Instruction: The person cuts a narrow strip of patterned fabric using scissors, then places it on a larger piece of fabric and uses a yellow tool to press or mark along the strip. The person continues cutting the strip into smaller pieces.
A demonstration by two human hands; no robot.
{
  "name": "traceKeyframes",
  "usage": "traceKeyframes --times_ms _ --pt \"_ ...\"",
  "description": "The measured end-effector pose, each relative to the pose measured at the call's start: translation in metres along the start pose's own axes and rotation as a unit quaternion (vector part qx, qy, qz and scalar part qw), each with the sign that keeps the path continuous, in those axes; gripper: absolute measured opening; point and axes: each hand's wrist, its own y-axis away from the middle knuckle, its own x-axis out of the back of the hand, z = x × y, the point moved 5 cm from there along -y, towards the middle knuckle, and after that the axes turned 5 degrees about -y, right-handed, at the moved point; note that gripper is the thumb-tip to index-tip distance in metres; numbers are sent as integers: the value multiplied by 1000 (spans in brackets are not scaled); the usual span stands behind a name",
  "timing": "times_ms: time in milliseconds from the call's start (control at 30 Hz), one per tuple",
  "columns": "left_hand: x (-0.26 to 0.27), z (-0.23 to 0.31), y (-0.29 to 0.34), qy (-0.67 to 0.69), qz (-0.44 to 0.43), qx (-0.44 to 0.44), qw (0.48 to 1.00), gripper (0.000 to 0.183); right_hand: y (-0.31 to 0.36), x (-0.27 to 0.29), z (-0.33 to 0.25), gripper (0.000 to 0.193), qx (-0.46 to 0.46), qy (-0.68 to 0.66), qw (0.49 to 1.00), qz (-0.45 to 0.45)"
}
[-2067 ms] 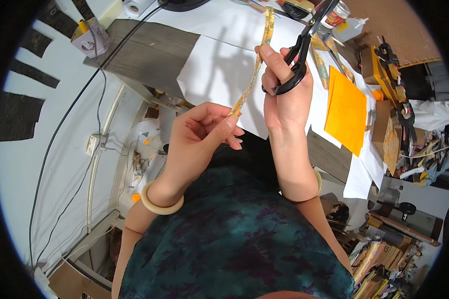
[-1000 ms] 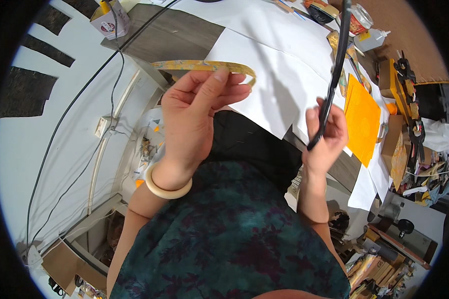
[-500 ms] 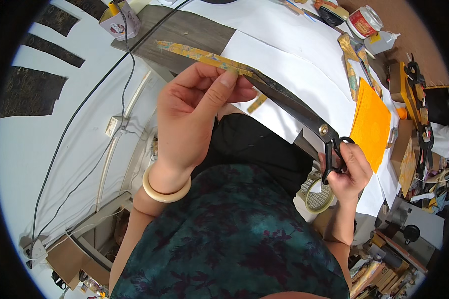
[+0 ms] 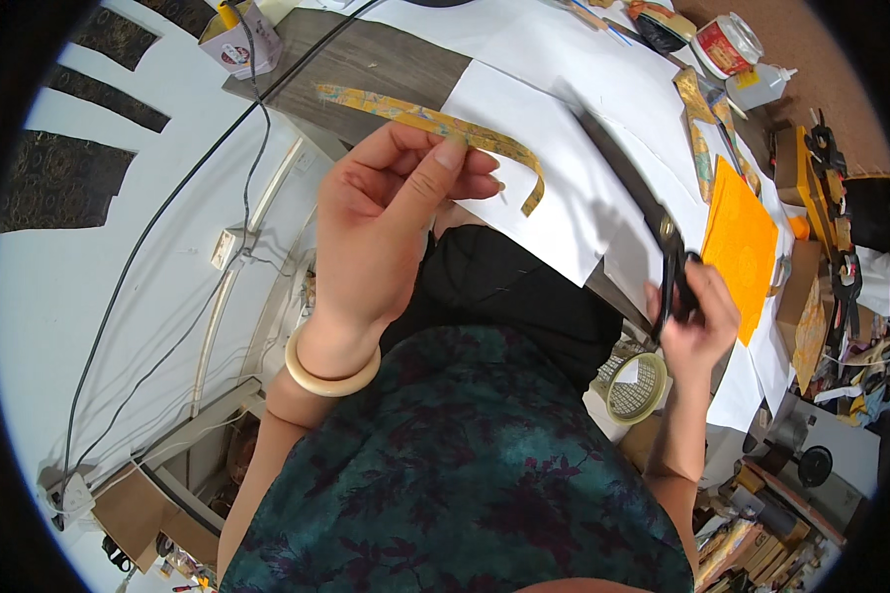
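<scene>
Between thumb and fingers, my left hand (image 4: 396, 203) pinches a narrow yellow patterned strip (image 4: 386, 104) of fabric or paper. One end points up to the left; the other curves down to the right past my fingertips. My right hand (image 4: 700, 316) is wrapped round the black handles of a large pair of scissors (image 4: 628, 168). The scissors point up and to the left over the white paper (image 4: 504, 104), apart from the strip. Their blades look closed together, blurred at the tip.
On the right lie orange sheets (image 4: 742, 242) and patterned strips (image 4: 695, 138). A white jar (image 4: 727, 44) and a squeeze bottle (image 4: 759, 87) stand at the far right. A green mesh basket (image 4: 635, 390) is below the table edge. A black cable (image 4: 183, 188) crosses the left side.
The scissors have come away from the strip, swinging up and right, and their blades have closed. The strip's right end now hangs loose in a curve. My left hand has barely moved.
</scene>
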Motion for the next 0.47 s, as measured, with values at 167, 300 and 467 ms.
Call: traceKeyframes --times_ms 167,300,467 --pt "3 -9 -1 -9 5 28 1000 16 -11 -35 69 39 -112 88 987 -80" --pt "3 -10 1 -25 -3 40 999 15 -17 -50 79 39 -156 71 978 -118" --pt "4 -13 3 -57 -13 29 998 14 -36 -43 72 60 -126 190 947 -227"
